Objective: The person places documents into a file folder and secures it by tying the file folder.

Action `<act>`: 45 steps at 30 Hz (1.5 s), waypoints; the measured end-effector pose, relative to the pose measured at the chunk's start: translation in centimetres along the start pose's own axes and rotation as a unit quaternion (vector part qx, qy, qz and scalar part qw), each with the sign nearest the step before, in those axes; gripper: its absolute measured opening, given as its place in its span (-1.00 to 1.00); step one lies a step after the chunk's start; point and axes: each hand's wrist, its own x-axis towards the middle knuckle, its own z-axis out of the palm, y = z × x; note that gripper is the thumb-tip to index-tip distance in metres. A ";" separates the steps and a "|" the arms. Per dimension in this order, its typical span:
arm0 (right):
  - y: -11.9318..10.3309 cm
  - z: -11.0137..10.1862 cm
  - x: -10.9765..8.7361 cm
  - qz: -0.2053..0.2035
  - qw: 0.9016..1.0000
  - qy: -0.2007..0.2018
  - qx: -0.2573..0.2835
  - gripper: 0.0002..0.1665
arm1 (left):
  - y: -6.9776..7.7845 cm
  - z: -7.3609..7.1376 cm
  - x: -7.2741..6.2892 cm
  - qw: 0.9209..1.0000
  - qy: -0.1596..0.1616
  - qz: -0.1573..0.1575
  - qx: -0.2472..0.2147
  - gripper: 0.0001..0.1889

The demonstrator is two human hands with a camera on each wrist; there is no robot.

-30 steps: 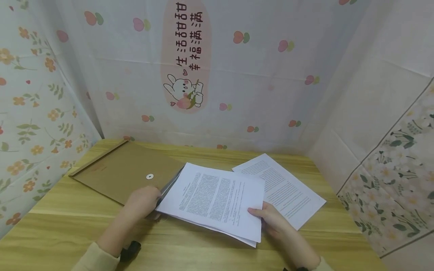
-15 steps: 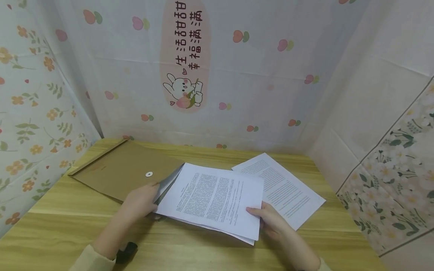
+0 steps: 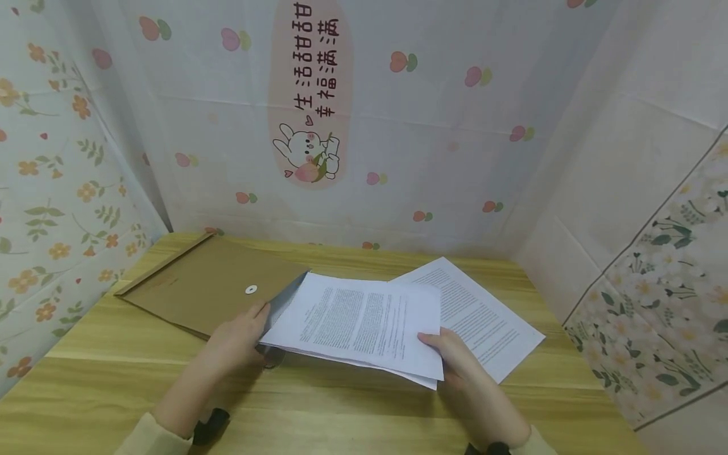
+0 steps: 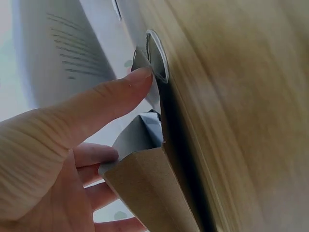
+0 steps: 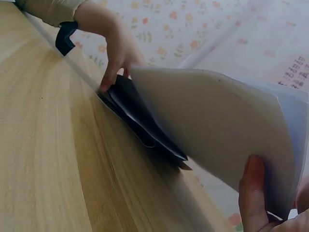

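A brown kraft paper document envelope (image 3: pixel 210 284) with a white round button lies on the table's left side, its mouth facing right. At the mouth my left hand (image 3: pixel 236 338) holds the envelope's edge; in the left wrist view the thumb (image 4: pixel 116 96) is on one lip, the fingers at the opposite panel, and the mouth gapes. My right hand (image 3: pixel 455 357) grips a stack of printed papers (image 3: pixel 352 319) by its right edge, thumb on top. The stack tilts, its left edge right at the envelope's mouth. In the right wrist view, the papers' underside (image 5: pixel 207 116) shows above the dark mouth.
A separate printed sheet (image 3: pixel 489 322) lies at an angle on the wooden table (image 3: pixel 341 417), partly overlapped by the stack. Patterned cloth walls (image 3: pixel 426 126) enclose the table at the back and both sides. Dark bands (image 3: pixel 210 426) circle the wrists.
The stack's right end has risen with my right hand and the sheets tilt more. My left hand has shifted slightly along the envelope's mouth, which gapes wider. The loose sheet has stayed put.
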 end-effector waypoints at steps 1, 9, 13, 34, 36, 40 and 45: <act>-0.1 0.1 0.1 0.000 1.000 -0.001 -0.006 -0.48 | 0.0 0.0 0.0 1.000 0.002 0.000 0.004 0.03; -0.5 0.7 2.2 0.003 0.999 0.025 -0.043 -0.54 | 0.0 0.0 0.0 1.000 0.009 0.001 0.016 0.06; -0.8 0.5 3.6 -0.005 0.999 0.035 -0.035 -0.55 | 0.1 -0.1 -0.1 1.000 0.000 0.003 0.011 0.07; 0.9 6.7 4.8 -0.043 0.998 -0.030 -0.022 -0.45 | -0.1 0.1 0.1 0.999 -0.024 -0.023 -0.031 0.12; 0.9 7.2 5.1 -0.032 0.999 -0.030 -0.026 -0.44 | -0.1 0.1 0.1 0.999 -0.027 -0.028 -0.036 0.12; 0.7 8.0 5.6 0.003 0.998 -0.036 -0.059 -0.46 | -0.1 0.2 0.1 0.999 -0.030 -0.027 -0.037 0.12; 0.2 8.4 6.1 0.024 0.992 -0.045 -0.119 -0.55 | -0.1 0.2 0.0 0.999 -0.028 -0.022 -0.030 0.12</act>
